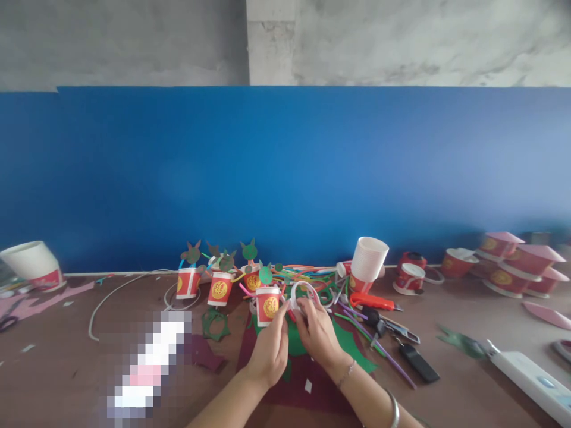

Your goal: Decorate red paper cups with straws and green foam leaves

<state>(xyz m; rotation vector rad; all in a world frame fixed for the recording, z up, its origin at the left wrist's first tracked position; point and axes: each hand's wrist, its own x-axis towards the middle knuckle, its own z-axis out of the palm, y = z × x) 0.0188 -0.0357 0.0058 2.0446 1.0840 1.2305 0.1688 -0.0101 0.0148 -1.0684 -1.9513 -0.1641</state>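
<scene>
A white ring that looks like a roll of tape (294, 292) stands at the fingertips of my right hand (320, 334), whose fingers are curled against it. My left hand (271, 352) is closed close by on the left, its fingertips near the ring's left edge; what they pinch is hidden. Just beyond my left hand is a red and white paper cup (263, 314) with a gold emblem and a green paper head with pointed ears (265, 273). Under both hands lie green paper (350, 345) and dark red paper (328, 389).
More eared cups (188, 284) stand behind to the left. A tall cup stack (369, 257), an orange utility knife (372, 301), keys with a black fob (418, 361) and pipe cleaners (397, 367) lie right. A white glue gun (530, 374) is far right. A blue partition (285, 172) rises behind.
</scene>
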